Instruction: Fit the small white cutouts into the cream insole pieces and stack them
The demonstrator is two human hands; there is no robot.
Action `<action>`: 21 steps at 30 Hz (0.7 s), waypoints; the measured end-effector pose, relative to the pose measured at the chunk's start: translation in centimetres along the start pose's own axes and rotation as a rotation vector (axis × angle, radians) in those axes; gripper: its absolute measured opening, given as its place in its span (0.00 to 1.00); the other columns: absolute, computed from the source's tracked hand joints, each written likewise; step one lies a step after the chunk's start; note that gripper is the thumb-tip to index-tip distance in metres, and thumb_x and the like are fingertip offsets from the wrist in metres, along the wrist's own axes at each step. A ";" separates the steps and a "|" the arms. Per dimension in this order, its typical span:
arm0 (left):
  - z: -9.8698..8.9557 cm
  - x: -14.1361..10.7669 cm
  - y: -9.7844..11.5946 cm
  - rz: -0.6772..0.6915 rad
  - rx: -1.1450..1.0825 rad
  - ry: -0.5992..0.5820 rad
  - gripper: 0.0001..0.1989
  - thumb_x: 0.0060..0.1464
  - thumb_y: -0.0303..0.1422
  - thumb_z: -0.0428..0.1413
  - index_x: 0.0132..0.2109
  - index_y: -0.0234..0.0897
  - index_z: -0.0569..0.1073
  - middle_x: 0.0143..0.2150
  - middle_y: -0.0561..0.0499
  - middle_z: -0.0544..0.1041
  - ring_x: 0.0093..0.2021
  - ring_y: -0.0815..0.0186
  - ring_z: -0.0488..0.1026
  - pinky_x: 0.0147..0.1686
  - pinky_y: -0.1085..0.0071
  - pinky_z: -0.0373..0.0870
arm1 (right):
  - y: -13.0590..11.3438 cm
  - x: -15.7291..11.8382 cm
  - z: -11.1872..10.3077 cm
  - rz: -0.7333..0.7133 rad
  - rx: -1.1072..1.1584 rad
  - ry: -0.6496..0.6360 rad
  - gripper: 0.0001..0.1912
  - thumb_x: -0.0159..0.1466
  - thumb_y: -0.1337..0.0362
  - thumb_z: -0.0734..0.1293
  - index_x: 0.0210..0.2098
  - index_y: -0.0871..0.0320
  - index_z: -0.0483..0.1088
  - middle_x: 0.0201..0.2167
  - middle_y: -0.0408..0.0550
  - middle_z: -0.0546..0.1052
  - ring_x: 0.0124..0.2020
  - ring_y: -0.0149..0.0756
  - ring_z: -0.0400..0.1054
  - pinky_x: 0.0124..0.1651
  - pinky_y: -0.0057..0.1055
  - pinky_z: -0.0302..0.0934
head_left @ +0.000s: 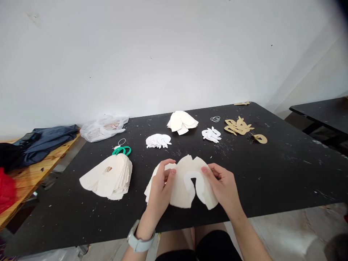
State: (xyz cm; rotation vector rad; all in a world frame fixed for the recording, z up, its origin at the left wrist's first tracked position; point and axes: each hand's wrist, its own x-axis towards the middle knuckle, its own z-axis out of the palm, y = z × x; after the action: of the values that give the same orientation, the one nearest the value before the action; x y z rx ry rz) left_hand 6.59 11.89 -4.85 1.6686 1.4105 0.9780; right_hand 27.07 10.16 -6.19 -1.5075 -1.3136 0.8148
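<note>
My right hand pinches the right side of a cream, felt-like cut piece, its thumb lying on top. My left hand, with a pale watch on the wrist, grips the left edge of the same piece between thumb and fingers. The piece has a notch at its top and a slit at the bottom. A white horseshoe-shaped piece lies on it around the central opening. Partly hidden behind my left hand, more cream pieces lie on the black table.
To the left are a stack of cream pieces, green-handled scissors and a plastic bag. Farther back lie another cream pile, white cutouts, more white cutouts, rubber bands and tan cutouts.
</note>
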 end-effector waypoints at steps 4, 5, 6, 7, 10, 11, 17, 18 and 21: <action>3.0 0.3 -0.2 0.196 0.339 -0.169 0.20 0.68 0.35 0.43 0.65 0.44 0.60 0.46 0.47 0.79 0.53 0.58 0.72 0.50 0.61 0.66 | 3.6 1.1 -3.5 0.056 -0.210 -0.017 0.21 0.66 0.47 0.62 0.29 0.56 0.75 0.15 0.39 0.66 0.19 0.31 0.59 0.25 0.28 0.51; 3.4 0.3 -0.5 0.256 0.425 -0.200 0.21 0.67 0.34 0.44 0.65 0.45 0.60 0.52 0.47 0.77 0.59 0.57 0.68 0.55 0.58 0.63 | 4.3 1.2 -4.0 0.035 -0.291 -0.006 0.22 0.67 0.47 0.62 0.28 0.56 0.74 0.15 0.39 0.66 0.21 0.32 0.60 0.28 0.29 0.52; 3.7 0.4 -0.8 0.295 0.494 -0.216 0.21 0.67 0.32 0.44 0.65 0.45 0.61 0.56 0.47 0.75 0.62 0.56 0.65 0.58 0.55 0.60 | 4.9 1.2 -4.4 0.004 -0.364 0.007 0.22 0.67 0.48 0.61 0.27 0.55 0.74 0.16 0.40 0.67 0.23 0.34 0.63 0.32 0.31 0.55; 3.7 0.4 -1.1 0.308 0.544 -0.223 0.20 0.67 0.32 0.44 0.64 0.45 0.62 0.57 0.47 0.75 0.63 0.56 0.65 0.58 0.54 0.59 | 5.4 1.1 -4.5 -0.029 -0.421 0.019 0.21 0.68 0.49 0.61 0.27 0.54 0.74 0.19 0.41 0.70 0.26 0.36 0.65 0.37 0.34 0.56; 3.0 0.4 -1.7 0.285 0.593 -0.241 0.17 0.67 0.30 0.43 0.59 0.43 0.66 0.54 0.47 0.76 0.58 0.59 0.69 0.56 0.56 0.61 | 6.0 0.6 -3.6 -0.079 -0.531 0.049 0.19 0.69 0.51 0.61 0.28 0.53 0.74 0.26 0.44 0.75 0.35 0.42 0.67 0.48 0.45 0.53; 2.6 0.3 -1.8 0.279 0.600 -0.246 0.16 0.67 0.30 0.43 0.58 0.43 0.66 0.52 0.47 0.76 0.56 0.59 0.70 0.56 0.56 0.62 | 6.1 0.4 -3.1 -0.090 -0.553 0.059 0.18 0.69 0.51 0.61 0.29 0.52 0.74 0.28 0.45 0.75 0.37 0.43 0.66 0.49 0.48 0.52; 2.1 -2.2 -1.3 0.360 0.678 -0.230 0.13 0.64 0.28 0.47 0.53 0.44 0.69 0.52 0.47 0.74 0.56 0.55 0.68 0.55 0.53 0.63 | 5.3 -0.6 -1.8 -0.140 -0.552 0.167 0.15 0.70 0.52 0.60 0.45 0.49 0.75 0.41 0.51 0.75 0.43 0.47 0.64 0.49 0.51 0.53; 2.3 -2.8 -1.2 0.384 0.667 -0.246 0.13 0.64 0.28 0.47 0.52 0.44 0.70 0.51 0.48 0.74 0.54 0.55 0.69 0.53 0.54 0.64 | 5.1 -0.9 -2.1 -0.118 -0.530 0.177 0.15 0.70 0.53 0.60 0.50 0.48 0.73 0.43 0.51 0.74 0.44 0.47 0.64 0.50 0.50 0.55; 3.4 -4.3 -1.0 0.451 0.610 -0.300 0.13 0.63 0.26 0.49 0.51 0.45 0.71 0.48 0.49 0.75 0.51 0.58 0.71 0.49 0.58 0.68 | 4.4 -2.3 -3.5 -0.088 -0.406 0.092 0.14 0.70 0.56 0.60 0.53 0.48 0.68 0.45 0.50 0.73 0.46 0.45 0.65 0.47 0.44 0.62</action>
State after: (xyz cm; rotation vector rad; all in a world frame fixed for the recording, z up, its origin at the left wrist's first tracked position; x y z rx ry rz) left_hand 8.78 7.60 -7.63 2.5427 1.2156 0.4970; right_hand 31.33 7.25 -9.42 -1.7609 -1.5270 0.4312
